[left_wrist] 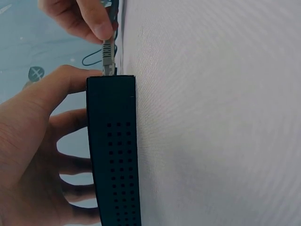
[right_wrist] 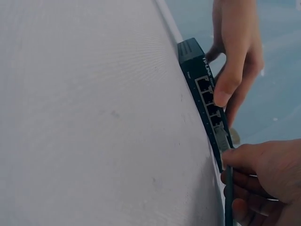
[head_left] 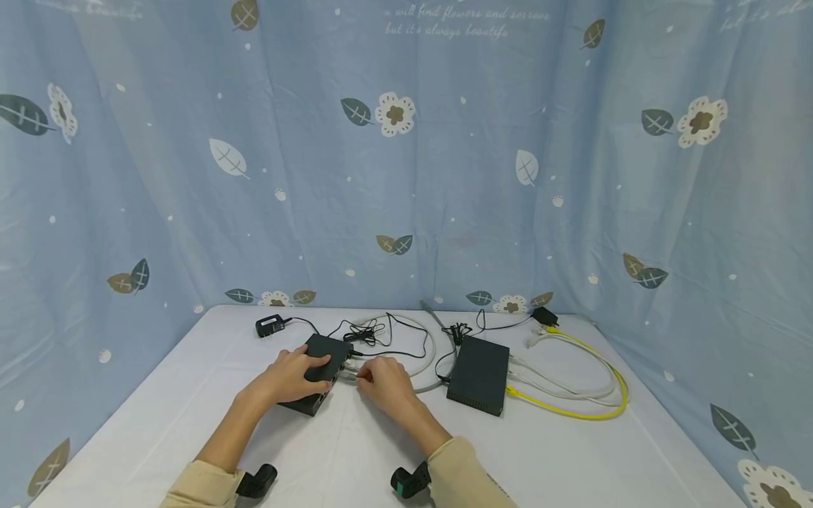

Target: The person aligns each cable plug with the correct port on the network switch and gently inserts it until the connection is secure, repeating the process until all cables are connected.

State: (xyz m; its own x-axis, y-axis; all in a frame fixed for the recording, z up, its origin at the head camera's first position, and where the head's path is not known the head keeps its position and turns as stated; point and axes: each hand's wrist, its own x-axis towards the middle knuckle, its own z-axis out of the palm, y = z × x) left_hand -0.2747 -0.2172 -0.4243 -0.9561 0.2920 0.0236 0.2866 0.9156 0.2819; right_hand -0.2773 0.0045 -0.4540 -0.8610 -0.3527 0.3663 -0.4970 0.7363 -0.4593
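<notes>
A black TP-Link network switch (head_left: pixel 329 347) lies on the left part of the table, its row of ports facing right. My left hand (head_left: pixel 287 375) rests on its top with the fingers spread, the thumb over the port-side edge. My right hand (head_left: pixel 384 385) pinches a grey network cable by its plug (left_wrist: pixel 108 57). That plug stands right at a port in the row, in line with it. In the right wrist view, several open ports (right_wrist: pixel 208 97) show beside the plug, partly covered by the left thumb. Other pale cables run from the same side of the switch.
A second black box (head_left: pixel 479 374) stands to the right, with white cables and a yellow cable (head_left: pixel 587 416) looping from it. Power adapters (head_left: pixel 269 325) lie at the back left and back right. Bundled black cord (head_left: pixel 362 334) lies behind the hands. A blue curtain surrounds the white table.
</notes>
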